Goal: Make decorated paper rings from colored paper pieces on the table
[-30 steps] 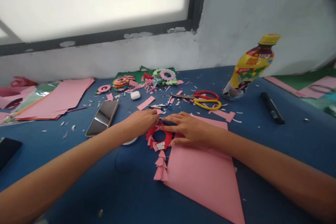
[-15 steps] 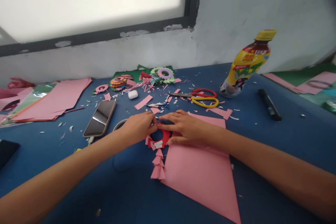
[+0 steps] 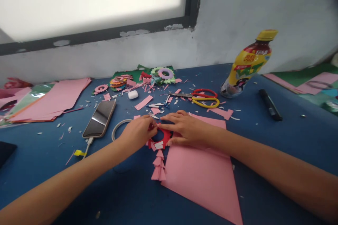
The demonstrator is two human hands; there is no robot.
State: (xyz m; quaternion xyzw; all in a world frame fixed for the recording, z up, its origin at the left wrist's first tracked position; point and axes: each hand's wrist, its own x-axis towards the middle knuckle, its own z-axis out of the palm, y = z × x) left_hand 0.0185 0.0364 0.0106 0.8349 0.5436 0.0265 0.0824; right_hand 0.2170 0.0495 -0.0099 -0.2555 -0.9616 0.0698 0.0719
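Observation:
A red scalloped paper ring (image 3: pixel 166 137) lies on the blue table, with white pieces on its lower edge. Below it hangs a tassel of stacked pink paper fans (image 3: pixel 158 167). My left hand (image 3: pixel 139 130) is closed, its fingertips pinched at the ring's upper left; whether a small piece is also between them is hidden. My right hand (image 3: pixel 185 128) lies flat with fingers spread, fingertips on the ring's upper right and palm over a pink paper sheet (image 3: pixel 203 179). Beside my left wrist, a pale round band (image 3: pixel 114 130) is partly covered.
Scissors (image 3: pixel 204 97), paper scraps and a white earbud case (image 3: pixel 133 94) lie beyond my hands. A phone (image 3: pixel 99 119) with cable and pink sheets (image 3: pixel 63 95) are leftward. A drink bottle (image 3: pixel 246 66) and black marker (image 3: pixel 270 105) are rightward. Scalloped rings (image 3: pixel 166 74) lie near the wall.
My left hand has shifted slightly down and left at the ring's edge, uncovering more of the pale band. My right hand and the ring have hardly moved.

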